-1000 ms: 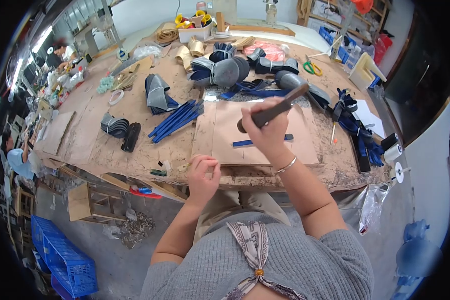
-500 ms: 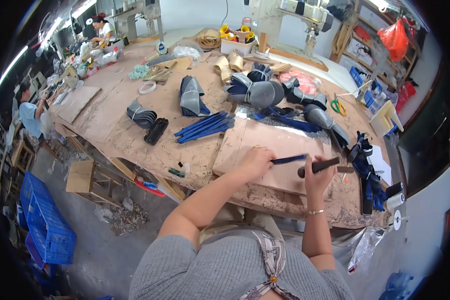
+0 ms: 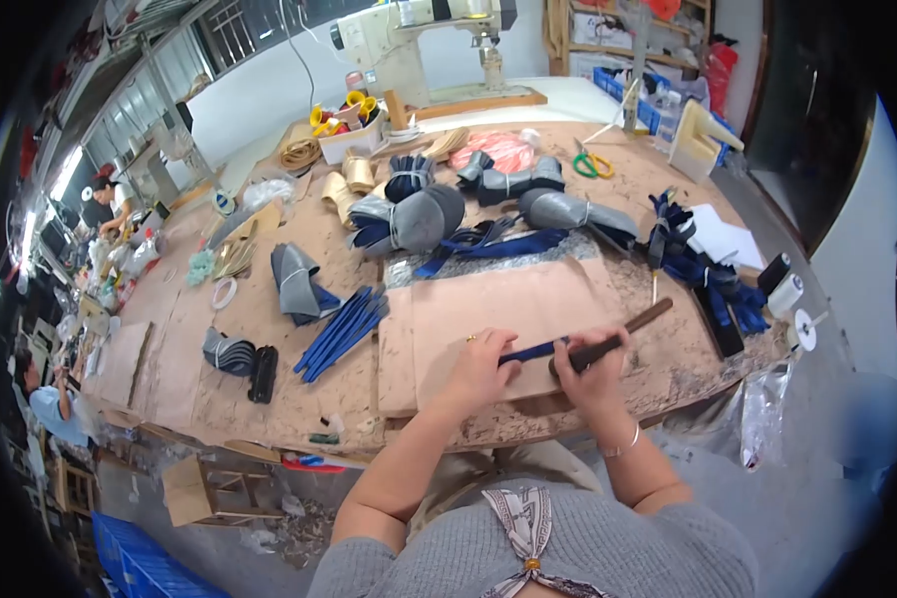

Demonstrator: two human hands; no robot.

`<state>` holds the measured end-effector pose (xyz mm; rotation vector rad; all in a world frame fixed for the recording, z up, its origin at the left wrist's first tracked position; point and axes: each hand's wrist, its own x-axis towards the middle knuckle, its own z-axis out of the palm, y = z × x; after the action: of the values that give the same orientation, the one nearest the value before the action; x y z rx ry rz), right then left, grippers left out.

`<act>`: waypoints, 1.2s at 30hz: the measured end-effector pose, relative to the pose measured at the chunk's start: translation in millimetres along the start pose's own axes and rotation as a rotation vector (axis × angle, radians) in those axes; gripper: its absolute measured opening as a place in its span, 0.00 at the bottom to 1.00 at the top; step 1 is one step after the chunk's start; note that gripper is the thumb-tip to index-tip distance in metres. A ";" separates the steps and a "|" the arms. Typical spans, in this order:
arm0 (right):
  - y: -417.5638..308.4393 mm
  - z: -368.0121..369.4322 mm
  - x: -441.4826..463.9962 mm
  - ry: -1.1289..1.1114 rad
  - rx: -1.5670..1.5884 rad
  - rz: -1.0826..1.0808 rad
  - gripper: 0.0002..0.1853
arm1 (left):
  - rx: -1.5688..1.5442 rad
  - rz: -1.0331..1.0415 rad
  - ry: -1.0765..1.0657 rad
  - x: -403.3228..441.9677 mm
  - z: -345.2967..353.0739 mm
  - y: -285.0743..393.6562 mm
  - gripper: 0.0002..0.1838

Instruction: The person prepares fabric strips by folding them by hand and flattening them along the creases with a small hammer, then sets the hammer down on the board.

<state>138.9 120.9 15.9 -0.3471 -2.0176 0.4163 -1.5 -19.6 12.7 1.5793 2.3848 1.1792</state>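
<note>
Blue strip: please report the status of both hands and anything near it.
Left hand holding one end of blue strip; right hand at other end, gripping dark tool. Strip over pale board. More blue strips lying to the left.

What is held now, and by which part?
Left hand: a narrow dark-blue strip, by its left end. Right hand: the strip's other end, and a long dark-brown tool, near its thicker end.

No lettering, labels or numbers can be read, perhaps owing to the blur.
</note>
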 end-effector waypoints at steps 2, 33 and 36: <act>6.7 -4.6 -13.1 0.098 0.017 -0.038 0.14 | -0.210 -0.244 -0.202 11.1 -12.1 2.0 0.17; 13.3 -0.7 -4.5 0.055 0.078 0.037 0.16 | 0.144 0.525 0.356 147.8 12.4 -31.3 0.06; 22.1 2.9 -15.8 0.033 0.270 0.127 0.14 | 0.282 0.586 0.294 77.3 -18.8 -1.3 0.06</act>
<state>145.0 133.8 -7.3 -0.3125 -1.8834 0.7490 -47.5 31.7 52.5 2.4767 2.4173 1.2653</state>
